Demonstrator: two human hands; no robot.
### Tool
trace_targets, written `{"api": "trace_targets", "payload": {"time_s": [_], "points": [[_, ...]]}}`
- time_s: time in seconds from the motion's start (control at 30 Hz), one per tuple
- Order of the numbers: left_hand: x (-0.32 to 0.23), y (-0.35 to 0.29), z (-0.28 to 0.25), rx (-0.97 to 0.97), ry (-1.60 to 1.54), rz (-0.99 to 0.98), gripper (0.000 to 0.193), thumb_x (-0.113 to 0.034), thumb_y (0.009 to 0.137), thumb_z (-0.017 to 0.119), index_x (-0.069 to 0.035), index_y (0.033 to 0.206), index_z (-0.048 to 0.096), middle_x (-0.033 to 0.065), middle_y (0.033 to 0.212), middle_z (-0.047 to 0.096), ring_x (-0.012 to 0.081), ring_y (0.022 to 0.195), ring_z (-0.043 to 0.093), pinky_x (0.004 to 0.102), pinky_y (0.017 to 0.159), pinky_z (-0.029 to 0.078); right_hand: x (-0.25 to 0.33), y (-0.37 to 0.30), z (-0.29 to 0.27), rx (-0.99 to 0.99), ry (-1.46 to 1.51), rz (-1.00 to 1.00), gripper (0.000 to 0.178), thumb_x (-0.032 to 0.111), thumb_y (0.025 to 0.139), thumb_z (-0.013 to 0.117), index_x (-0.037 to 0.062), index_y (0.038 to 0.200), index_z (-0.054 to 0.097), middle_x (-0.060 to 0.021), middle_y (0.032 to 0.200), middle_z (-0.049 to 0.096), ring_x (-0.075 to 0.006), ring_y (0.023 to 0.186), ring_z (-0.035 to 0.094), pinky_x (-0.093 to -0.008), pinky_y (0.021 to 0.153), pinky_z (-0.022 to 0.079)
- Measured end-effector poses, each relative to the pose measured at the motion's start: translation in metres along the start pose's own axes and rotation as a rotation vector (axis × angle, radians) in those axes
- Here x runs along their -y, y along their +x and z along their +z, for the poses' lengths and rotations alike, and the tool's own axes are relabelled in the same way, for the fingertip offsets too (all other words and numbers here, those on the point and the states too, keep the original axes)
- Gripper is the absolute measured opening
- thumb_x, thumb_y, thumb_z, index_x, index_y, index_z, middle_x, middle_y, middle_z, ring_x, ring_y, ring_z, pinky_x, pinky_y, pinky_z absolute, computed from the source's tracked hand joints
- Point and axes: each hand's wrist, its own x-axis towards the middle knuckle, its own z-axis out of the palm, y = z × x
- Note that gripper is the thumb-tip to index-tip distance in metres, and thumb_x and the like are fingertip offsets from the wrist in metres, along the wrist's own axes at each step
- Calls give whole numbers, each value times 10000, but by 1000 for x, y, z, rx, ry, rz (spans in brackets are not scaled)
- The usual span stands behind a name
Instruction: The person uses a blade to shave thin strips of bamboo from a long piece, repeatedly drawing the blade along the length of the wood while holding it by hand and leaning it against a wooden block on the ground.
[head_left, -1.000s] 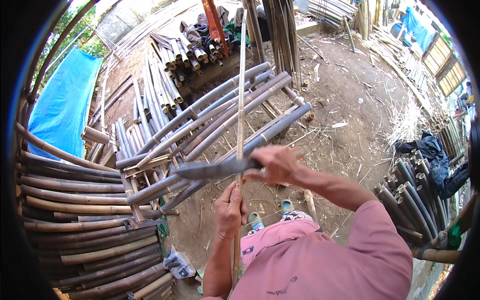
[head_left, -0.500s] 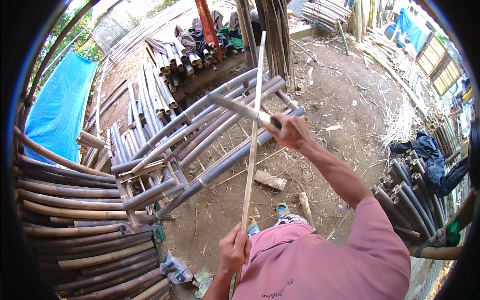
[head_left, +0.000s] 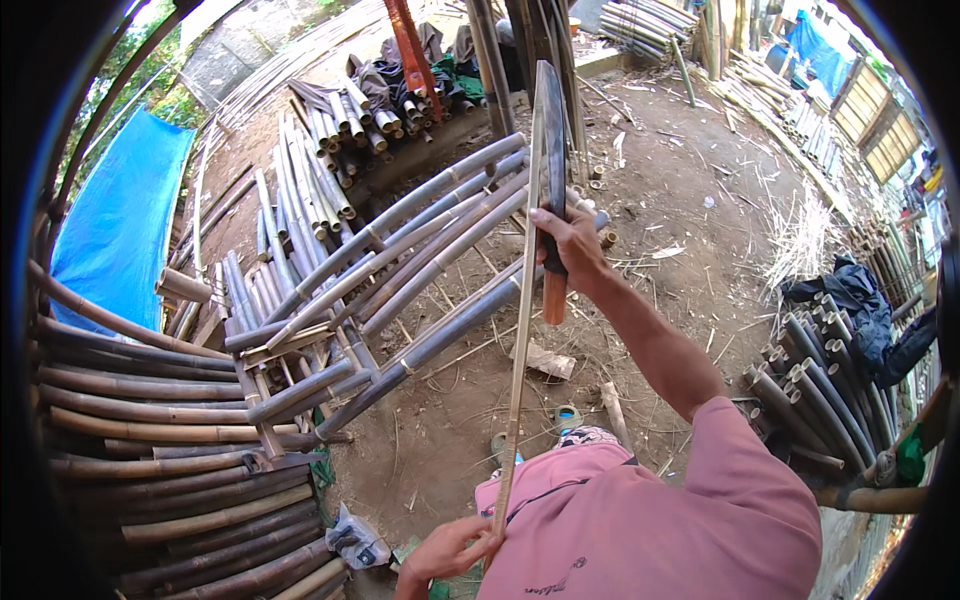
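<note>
A long, narrow split bamboo strip (head_left: 520,370) stands lengthwise in front of me, from near the dark posts down to my shirt. My right hand (head_left: 570,245) is closed round a machete (head_left: 557,130) with a wooden handle, its broad blade pointing away and lying along the strip. The thumb and fingers of that hand also press the strip against the machete. Down by my shirt, my left hand (head_left: 455,550) has its fingers closed on the strip's near end. Left of the strip is a low bamboo rack (head_left: 400,265) made of dark poles.
Stacked bamboo poles (head_left: 200,470) fill the left side, beside a blue tarp (head_left: 120,220). More cut bamboo (head_left: 820,385) leans at the right, partly under dark cloth (head_left: 860,310). A wood block (head_left: 545,361) lies on the dirt near my feet.
The machete has swung from lying across the strip to pointing away alongside it. My right hand has turned and taken the strip too. My left hand has slid lower along the strip.
</note>
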Motion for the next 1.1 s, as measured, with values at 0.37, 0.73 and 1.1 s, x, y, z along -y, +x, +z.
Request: {"api": "trace_targets", "payload": {"time_s": [0.37,0.73,1.1], "points": [[-75,156,-59,-706,-722,263,346,-207,1018,456,-7,1288,539,28,698,554,59,476,453,198,415,351,-13,-64,18,328,-1037,-595,493,533,839,648,47,912,610,-110,688,611,-242,624,623,-430,566,499],[-62,119,15,-789,-625,110,329,-82,980,497,33,1283,555,-23,645,502,32,528,414,204,456,341,-29,-39,-48,257,-1116,-749,395,462,902,620,75,821,627,-42,562,567,-125,380,440,-317,331,358],[-51,92,42,-781,-454,81,341,-92,989,487,30,1305,531,-13,626,494,39,500,400,198,433,327,-16,-32,-81,135,-1176,-533,621,704,856,487,94,804,595,-58,604,583,-191,454,525,-371,427,423]]}}
